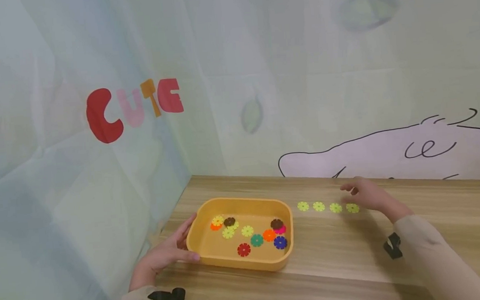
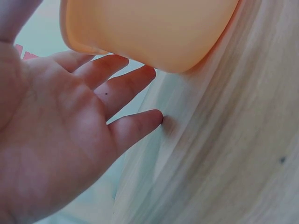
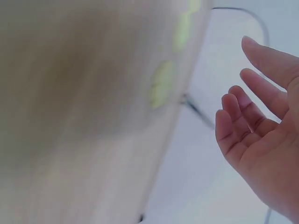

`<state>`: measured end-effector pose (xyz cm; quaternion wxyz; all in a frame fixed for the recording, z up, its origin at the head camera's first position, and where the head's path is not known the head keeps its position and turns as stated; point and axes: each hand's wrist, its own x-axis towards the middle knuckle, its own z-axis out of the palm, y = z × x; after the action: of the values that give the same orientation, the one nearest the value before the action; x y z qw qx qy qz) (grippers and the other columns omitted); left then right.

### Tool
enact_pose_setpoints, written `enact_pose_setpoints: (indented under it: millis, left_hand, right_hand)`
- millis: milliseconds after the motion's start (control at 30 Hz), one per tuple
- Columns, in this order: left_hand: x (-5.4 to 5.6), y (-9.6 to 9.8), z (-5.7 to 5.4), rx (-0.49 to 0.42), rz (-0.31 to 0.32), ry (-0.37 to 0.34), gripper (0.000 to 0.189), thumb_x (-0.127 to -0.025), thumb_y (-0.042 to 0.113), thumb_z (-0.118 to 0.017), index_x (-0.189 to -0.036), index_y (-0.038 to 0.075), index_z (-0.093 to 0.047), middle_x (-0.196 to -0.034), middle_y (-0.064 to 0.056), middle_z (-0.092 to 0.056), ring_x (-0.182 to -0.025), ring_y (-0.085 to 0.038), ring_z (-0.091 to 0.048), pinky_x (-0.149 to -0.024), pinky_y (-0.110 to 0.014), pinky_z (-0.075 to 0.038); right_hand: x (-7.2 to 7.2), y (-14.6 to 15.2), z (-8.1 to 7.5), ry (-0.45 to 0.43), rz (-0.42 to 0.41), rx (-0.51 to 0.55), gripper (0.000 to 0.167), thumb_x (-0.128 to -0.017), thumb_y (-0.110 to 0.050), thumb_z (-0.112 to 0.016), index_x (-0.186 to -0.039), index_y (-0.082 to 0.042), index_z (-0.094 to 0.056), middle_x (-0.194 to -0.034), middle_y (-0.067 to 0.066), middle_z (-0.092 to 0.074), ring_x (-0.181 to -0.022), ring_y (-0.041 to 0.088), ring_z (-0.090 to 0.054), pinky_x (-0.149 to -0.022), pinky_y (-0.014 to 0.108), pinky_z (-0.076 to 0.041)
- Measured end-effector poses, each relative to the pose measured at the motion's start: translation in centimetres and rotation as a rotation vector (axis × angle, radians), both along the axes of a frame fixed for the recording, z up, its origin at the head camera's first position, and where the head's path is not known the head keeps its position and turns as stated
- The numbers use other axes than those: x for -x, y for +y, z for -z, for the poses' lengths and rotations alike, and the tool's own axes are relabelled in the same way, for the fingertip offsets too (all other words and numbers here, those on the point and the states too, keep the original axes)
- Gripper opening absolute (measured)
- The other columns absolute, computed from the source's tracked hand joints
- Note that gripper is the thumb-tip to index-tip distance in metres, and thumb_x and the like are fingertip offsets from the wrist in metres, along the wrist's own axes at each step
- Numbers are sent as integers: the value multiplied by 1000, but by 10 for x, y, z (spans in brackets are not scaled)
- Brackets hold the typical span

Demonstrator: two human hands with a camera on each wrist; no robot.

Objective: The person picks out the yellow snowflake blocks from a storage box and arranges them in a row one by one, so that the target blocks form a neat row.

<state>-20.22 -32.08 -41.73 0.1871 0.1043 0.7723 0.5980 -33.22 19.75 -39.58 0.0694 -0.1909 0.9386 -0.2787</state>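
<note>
A yellow-orange plastic tray (image 1: 241,261) stands on the table with several notched flower-shaped discs inside, among them a red disc (image 1: 243,249), a green disc (image 1: 256,240) and a blue disc (image 1: 280,242). My left hand (image 1: 169,252) rests against the tray's left end, thumb near the front corner. In the left wrist view its fingers (image 2: 126,88) stretch out, some tips at the tray's wall (image 2: 149,32). My right hand (image 1: 370,194) hovers over the right end of a row of yellow-green discs (image 1: 318,206). In the right wrist view its loosely bent fingers (image 3: 240,114) hold nothing.
The wood-grain table (image 1: 335,259) meets a pale cloth backdrop (image 1: 225,53) at its back and left. Coloured letters (image 1: 104,115) are on the left cloth, and a pink animal drawing (image 1: 370,155) runs along the back one. Black wrist devices (image 1: 393,246) sit at both sleeves.
</note>
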Motion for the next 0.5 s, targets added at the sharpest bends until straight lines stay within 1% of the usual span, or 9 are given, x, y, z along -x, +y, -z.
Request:
enact_pose_setpoints:
  millis: [100, 200, 267, 400, 500]
  left_hand:
    - [0, 0, 0, 12, -4, 2, 110, -80, 5, -76, -156, 13, 3, -161, -16, 2, -146, -38, -11, -109, -31, -32]
    - [0, 0, 0, 13, -2, 4, 110, -80, 5, -76, -156, 13, 3, -162, -16, 1, -146, -38, -11, -111, -40, -28]
    - [1, -1, 1, 9, 2, 4, 109, -80, 5, -76, -156, 14, 3, -162, -16, 1, -145, -38, -12, -111, -40, -29]
    - [1, -1, 2, 4, 5, 8, 110, -80, 5, -76, -156, 14, 3, -161, -16, 2, -145, -38, -12, -109, -34, -32]
    - [1, -1, 3, 3, 5, 11, 110, -80, 5, -76, -156, 14, 3, -161, -16, 2, -145, -39, -12, -110, -36, -31]
  right_hand:
    - [-3, -11, -12, 55, -22, 38, 45, -90, -23, -67, -123, 7, -59, -117, 25, -59, -102, 34, -57, -80, 45, -51]
    - [-7, -25, -23, 102, -54, 71, 44, -90, -24, -67, -122, 6, -60, -117, 22, -61, -102, 33, -58, -82, 46, -52]
    - [-11, -36, -29, 122, -80, 87, 43, -91, -24, -67, -121, 5, -61, -115, 20, -62, -101, 32, -58, -81, 45, -52]
    - [-18, -59, -37, 153, -130, 103, 39, -90, -26, -68, -119, 1, -64, -111, 13, -63, -98, 27, -58, -80, 40, -53]
    - [-22, -77, -41, 160, -168, 128, 37, -90, -25, -69, -118, -1, -65, -110, 11, -63, -97, 25, -57, -79, 37, -54]
